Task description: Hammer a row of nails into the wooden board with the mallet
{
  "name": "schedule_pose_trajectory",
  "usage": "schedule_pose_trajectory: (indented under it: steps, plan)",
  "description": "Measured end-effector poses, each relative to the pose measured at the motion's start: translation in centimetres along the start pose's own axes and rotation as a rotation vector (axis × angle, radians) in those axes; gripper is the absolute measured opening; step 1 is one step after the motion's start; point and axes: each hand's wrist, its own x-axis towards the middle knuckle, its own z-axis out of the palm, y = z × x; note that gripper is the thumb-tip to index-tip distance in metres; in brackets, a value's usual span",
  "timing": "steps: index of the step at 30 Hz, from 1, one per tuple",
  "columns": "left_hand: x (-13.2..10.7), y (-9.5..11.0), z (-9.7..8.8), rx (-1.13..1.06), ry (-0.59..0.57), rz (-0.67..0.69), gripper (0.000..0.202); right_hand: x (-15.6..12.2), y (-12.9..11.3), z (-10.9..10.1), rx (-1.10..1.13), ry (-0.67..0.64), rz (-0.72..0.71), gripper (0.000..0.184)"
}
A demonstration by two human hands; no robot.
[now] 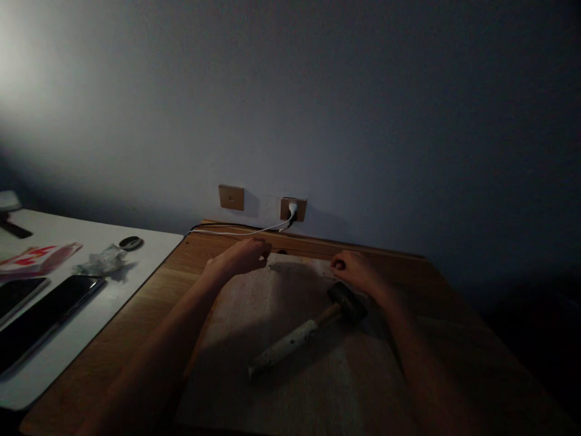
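wooden board (240, 309) beneath, left hand (251, 255) and right hand (356, 270) curl, any grasp indiscernible; apparently positioning nails (271, 267), next needing steady alignment.

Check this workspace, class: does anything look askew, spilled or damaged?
Nothing looks spilled or clearly damaged. The hammer lies slantwise across the board, and what looks like crumpled plastic sits on the white table; both look slightly untidy.

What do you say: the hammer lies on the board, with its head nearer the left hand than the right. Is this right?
Not quite: in the head camera's view, the hammer has its head nearer the right hand than the left hand. It does lie on the board.
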Motion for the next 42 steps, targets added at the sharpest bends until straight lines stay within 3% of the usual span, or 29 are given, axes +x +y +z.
schedule_pose_trajectory:
  steps: [5, 12, 18, 35, 42]
  plan:
    - [0.2, 0.5, 0.7, -0.016, -0.018, -0.032, 0.010, 0.1, -0.8, 0.3, 0.061, 0.002, -0.039, 0.022]
    - [0.6, -0.2, 1.5, -0.060, 0.038, 0.030, 0.019, 0.2, -1.3, 0.4, 0.091, 0.003, -0.043, 0.022]
    - [0.6, 0.0, 1.5, -0.090, 0.017, 0.038, 0.025, 0.4, -1.5, 1.1, 0.086, -0.046, -0.070, 0.022]
    - [0.8, 0.3, 2.3, -0.083, -0.009, 0.004, 0.024, 0.5, -2.1, 2.0, 0.036, -0.055, -0.007, 0.021]
    - [0.8, 1.5, 1.4, -0.048, -0.020, 0.009, 0.024, 0.4, -2.8, 1.7, 0.030, -0.007, -0.029, 0.027]
